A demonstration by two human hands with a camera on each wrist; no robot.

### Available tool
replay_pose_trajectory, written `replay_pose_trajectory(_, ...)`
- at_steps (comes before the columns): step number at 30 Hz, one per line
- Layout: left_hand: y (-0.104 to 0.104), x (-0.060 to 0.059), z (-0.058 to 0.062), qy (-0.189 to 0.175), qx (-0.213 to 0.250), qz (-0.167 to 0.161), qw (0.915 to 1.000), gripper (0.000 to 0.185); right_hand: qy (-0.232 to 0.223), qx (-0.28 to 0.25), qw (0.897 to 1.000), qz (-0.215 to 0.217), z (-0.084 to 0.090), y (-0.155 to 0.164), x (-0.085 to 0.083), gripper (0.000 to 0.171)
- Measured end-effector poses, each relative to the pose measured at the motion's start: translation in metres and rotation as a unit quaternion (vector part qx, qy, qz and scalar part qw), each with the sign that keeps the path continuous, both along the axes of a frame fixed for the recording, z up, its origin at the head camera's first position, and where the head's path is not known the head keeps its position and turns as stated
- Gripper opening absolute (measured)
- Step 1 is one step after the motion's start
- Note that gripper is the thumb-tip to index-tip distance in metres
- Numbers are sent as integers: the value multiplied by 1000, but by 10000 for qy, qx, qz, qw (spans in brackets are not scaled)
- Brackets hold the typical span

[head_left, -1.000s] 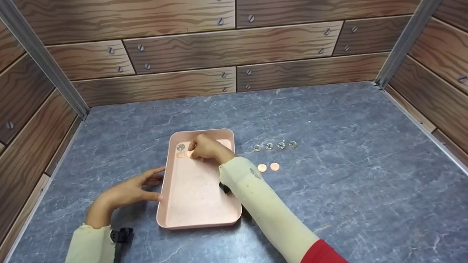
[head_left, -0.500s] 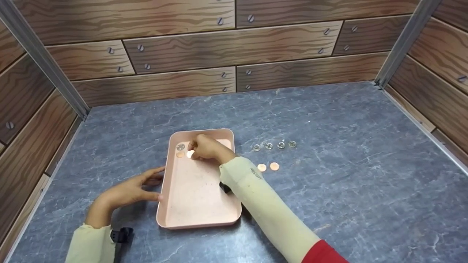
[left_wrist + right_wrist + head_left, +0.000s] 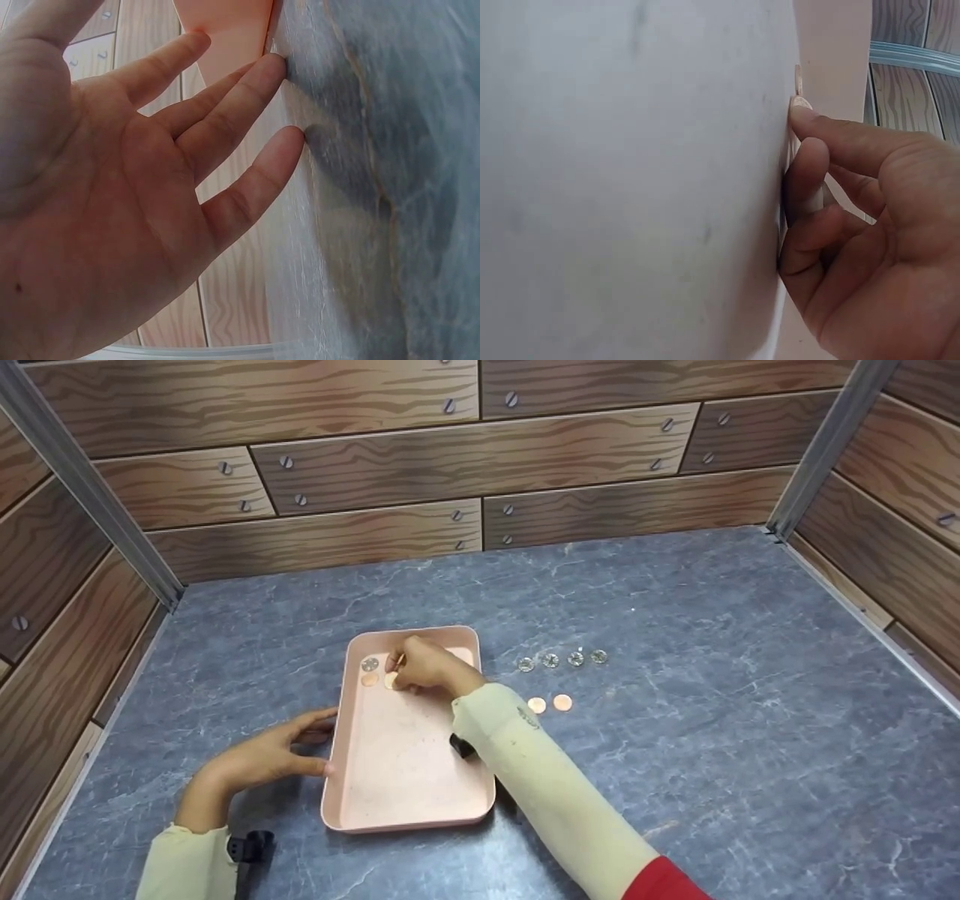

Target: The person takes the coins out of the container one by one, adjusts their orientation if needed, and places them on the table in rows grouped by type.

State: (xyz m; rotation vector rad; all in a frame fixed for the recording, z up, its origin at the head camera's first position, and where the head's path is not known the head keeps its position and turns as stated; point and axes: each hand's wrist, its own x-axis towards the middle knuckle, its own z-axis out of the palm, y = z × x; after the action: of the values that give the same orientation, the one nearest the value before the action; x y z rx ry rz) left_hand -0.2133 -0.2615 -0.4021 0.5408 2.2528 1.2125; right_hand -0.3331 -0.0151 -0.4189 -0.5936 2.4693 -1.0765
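Note:
A shallow pink tray (image 3: 409, 780) lies on the blue marbled tabletop. My right hand (image 3: 427, 666) reaches into its far part, fingers curled, pinching a copper-coloured coin (image 3: 391, 681) low at the tray floor. In the right wrist view the thumb lies on this coin (image 3: 802, 103); the curled fingers partly hide what is behind them. To its left sit another copper coin (image 3: 370, 679) and a silver patterned coin (image 3: 370, 664). My left hand (image 3: 262, 754) is spread beside the tray's left wall, thumb tip touching it. In the left wrist view this hand (image 3: 142, 187) holds nothing.
Right of the tray, several silver patterned coins (image 3: 550, 660) form a row on the tabletop (image 3: 712, 750). Nearer, two copper coins (image 3: 562, 703) lie side by side, close to my right sleeve (image 3: 547, 772). Wood-patterned walls (image 3: 375, 532) enclose the table's back and sides.
Both hands keep nearly the same places, and the tray stays put. The right fingers shift slightly at the copper coin. The whole head view moves a little.

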Motion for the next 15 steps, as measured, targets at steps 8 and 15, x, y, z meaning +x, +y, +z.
replay_pose_trajectory(8, 0, -1, 0, 48, 12, -29, 10000, 87, -143, -356, 9992, 123, 1, 2, 1, 18)
replay_pose_trajectory(15, 1, -1, 0, 20, -61, 5, 10000, 86, -539, -706, 9960, 110, 1, 2, 1, 14)
